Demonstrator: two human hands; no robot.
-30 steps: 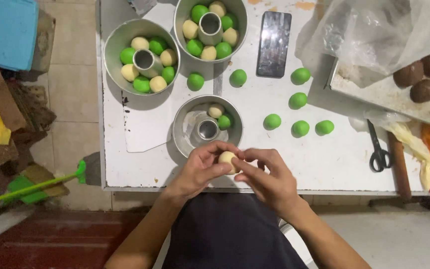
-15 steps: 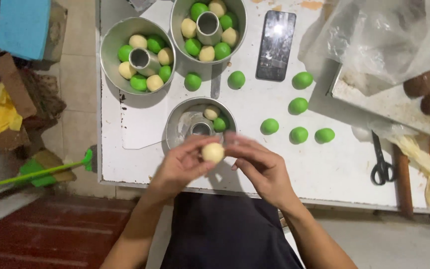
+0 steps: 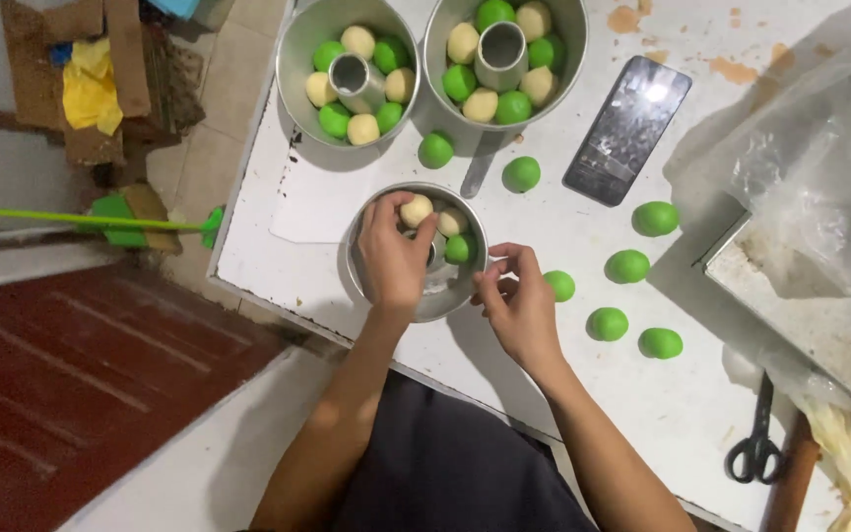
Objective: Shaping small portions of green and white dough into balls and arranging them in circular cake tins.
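Observation:
My left hand (image 3: pixel 393 258) reaches into a small metal ring pan (image 3: pixel 452 298) near the table's front edge and holds a pale dough ball (image 3: pixel 416 210) at its far side. Another pale ball (image 3: pixel 452 222) and a green ball (image 3: pixel 459 248) lie in the same pan. My right hand (image 3: pixel 518 301) rests at the pan's right rim with its fingers curled and nothing in them, next to a loose green ball (image 3: pixel 560 286).
Two larger ring pans (image 3: pixel 297 44) (image 3: pixel 571 39) at the back hold green and pale balls. Several green balls (image 3: pixel 626 266) lie loose on the white table (image 3: pixel 642 394). A phone (image 3: pixel 627 129), scissors (image 3: pixel 755 443), a plastic bag (image 3: pixel 819 167) and a tray (image 3: pixel 800 315) lie to the right.
Both hands held the pale ball together in front of the pan. The left hand has since carried it into the pan, and the right hand has let go and moved to the rim.

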